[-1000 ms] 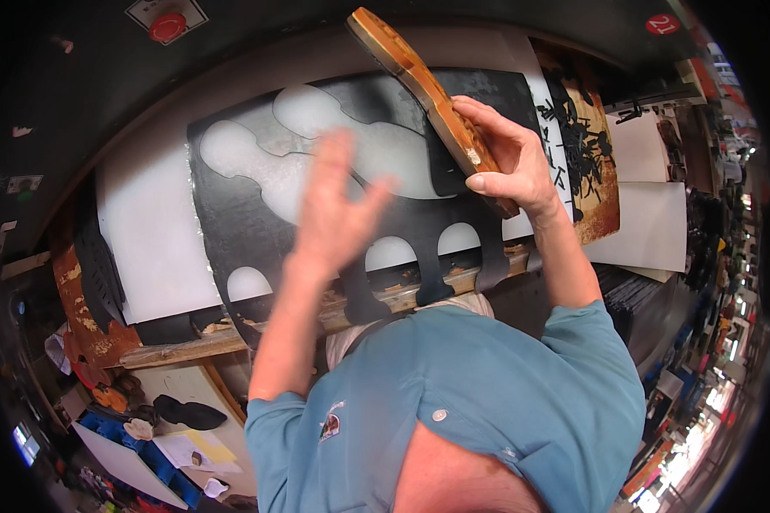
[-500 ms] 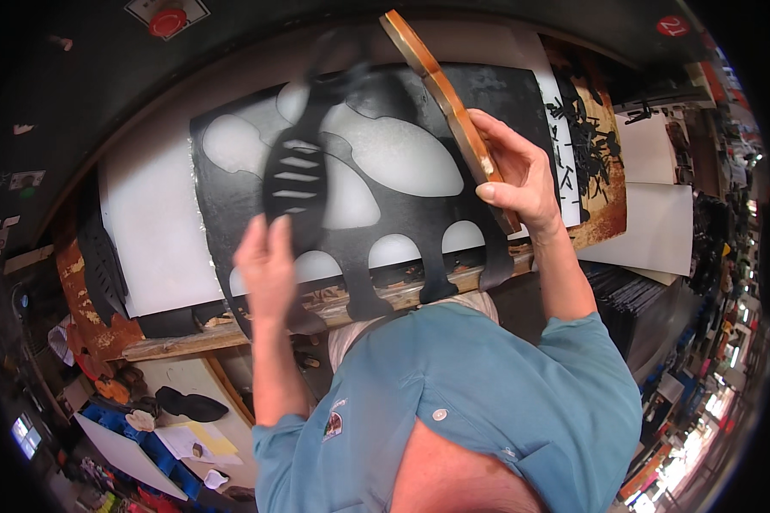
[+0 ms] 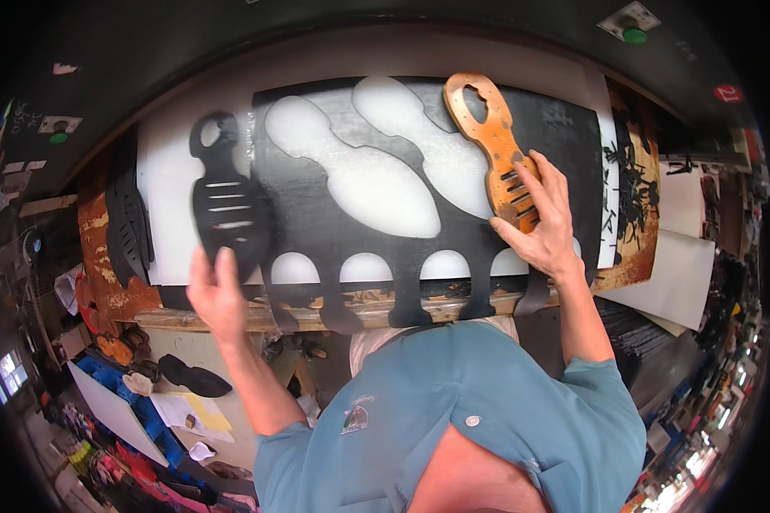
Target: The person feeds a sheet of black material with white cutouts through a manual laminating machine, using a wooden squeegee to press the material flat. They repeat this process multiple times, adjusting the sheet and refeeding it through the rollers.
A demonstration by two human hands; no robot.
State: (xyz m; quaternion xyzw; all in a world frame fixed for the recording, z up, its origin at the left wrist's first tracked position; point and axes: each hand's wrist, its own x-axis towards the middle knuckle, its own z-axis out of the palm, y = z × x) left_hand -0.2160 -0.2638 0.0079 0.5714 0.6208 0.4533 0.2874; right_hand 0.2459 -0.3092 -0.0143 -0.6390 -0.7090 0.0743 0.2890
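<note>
My left hand (image 3: 216, 295) pinches the lower end of a black cut-out piece (image 3: 231, 192), which has a ringed top and several slots across its wide part. The piece is above the left side of the white board (image 3: 169, 162). My right hand (image 3: 543, 218) is closed on the right edge of an orange-brown cutting die (image 3: 498, 128) of matching outline, with a ring-shaped end and slots. The die lies over the right part of a black sheet (image 3: 547, 128), partly covering one of its long cut-out openings. White board shows through the openings and the scalloped front edge.
More black slotted pieces (image 3: 127, 227) are piled at the board's left. Thin black scraps (image 3: 633, 162) lie on the worn brown surface at right. A wooden rail (image 3: 359, 318) runs along the front. A dark machine part with green buttons (image 3: 634, 35) spans the far side.
My left hand has carried the black piece left, off the sheet. My right hand has turned the die from edge-on to flat over the sheet. The view has shifted.
</note>
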